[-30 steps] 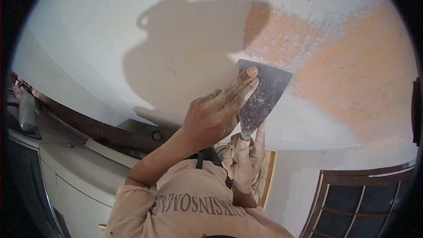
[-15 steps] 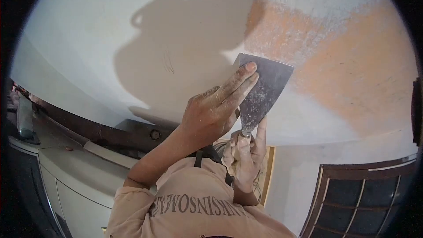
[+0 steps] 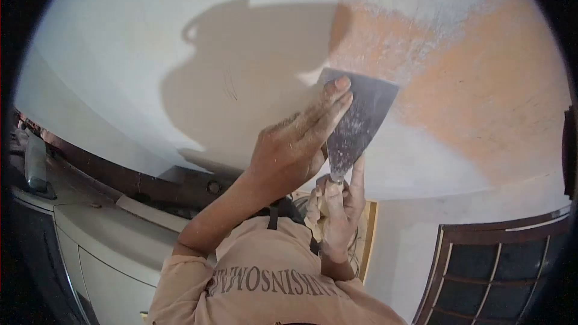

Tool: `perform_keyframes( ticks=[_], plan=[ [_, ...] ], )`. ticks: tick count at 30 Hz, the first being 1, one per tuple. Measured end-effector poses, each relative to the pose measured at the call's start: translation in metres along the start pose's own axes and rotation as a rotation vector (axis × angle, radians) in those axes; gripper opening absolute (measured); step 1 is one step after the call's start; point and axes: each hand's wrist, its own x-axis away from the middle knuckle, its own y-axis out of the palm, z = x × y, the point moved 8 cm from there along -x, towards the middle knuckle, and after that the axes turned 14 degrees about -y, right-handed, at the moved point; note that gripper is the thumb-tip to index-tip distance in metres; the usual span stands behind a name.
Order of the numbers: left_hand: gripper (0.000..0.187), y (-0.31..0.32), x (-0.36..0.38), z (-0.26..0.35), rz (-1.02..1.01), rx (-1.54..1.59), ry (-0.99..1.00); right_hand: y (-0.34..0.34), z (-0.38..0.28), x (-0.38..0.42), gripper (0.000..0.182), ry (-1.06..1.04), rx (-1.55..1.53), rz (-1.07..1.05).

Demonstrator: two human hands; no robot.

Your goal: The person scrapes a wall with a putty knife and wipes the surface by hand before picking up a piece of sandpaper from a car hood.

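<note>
A wide metal scraper (image 3: 365, 108) with a dusty, spotted blade points up at the wall (image 3: 271, 84), its broad edge at or close to the surface. My right hand (image 3: 341, 219) is closed around the handle at the narrow end, with a finger stretched up beside the blade; the handle is mostly hidden. From the left, my left hand (image 3: 289, 147) lays outstretched, dust-covered fingers flat on the left part of the blade. Its thumb is hidden. Orange patches (image 3: 475, 78) show through the white wall on the right, with rough scrape marks between them.
A dark-framed window with panes (image 3: 494, 277) stands at the lower right. Pale cabinet-like furniture (image 3: 108, 253) and a dark ledge (image 3: 114, 174) lie at the lower left. Beside my right forearm runs a yellowish wooden edge (image 3: 369, 235). A large shadow falls on the wall.
The scraper and both hands have shifted slightly up and left in the view. The shadow on the wall sits a little lower. The hold on the scraper looks the same.
</note>
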Motion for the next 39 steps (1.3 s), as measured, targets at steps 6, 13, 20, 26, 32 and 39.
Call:
perform_keyframes(
  ticks=[6, 13, 20, 26, 32, 39],
  plan=[
    [0.064, -0.001, 0.002, -0.007, 0.008, -0.022, 0.043, 0.003, 0.004, 0.004, 0.057, 0.058, 0.004, 0.042],
    [0.062, 0.002, 0.009, -0.010, -0.027, -0.079, 0.031, 0.004, 0.008, 0.006, 0.060, 0.019, 0.026, 0.043],
    [0.062, -0.001, 0.007, -0.014, 0.018, -0.025, 0.074, 0.002, 0.009, 0.011, 0.059, 0.049, 0.021, 0.031],
    [0.053, -0.006, 0.000, -0.012, -0.033, 0.022, 0.023, 0.005, 0.012, 0.014, 0.067, 0.040, 0.047, 0.056],
    [0.050, 0.003, -0.001, -0.010, -0.069, -0.008, 0.005, 0.006, 0.008, 0.005, 0.067, 0.024, 0.014, 0.053],
    [0.055, 0.002, -0.001, -0.008, -0.093, 0.028, -0.024, 0.007, 0.003, 0.001, 0.068, 0.008, 0.034, 0.069]
  ],
)
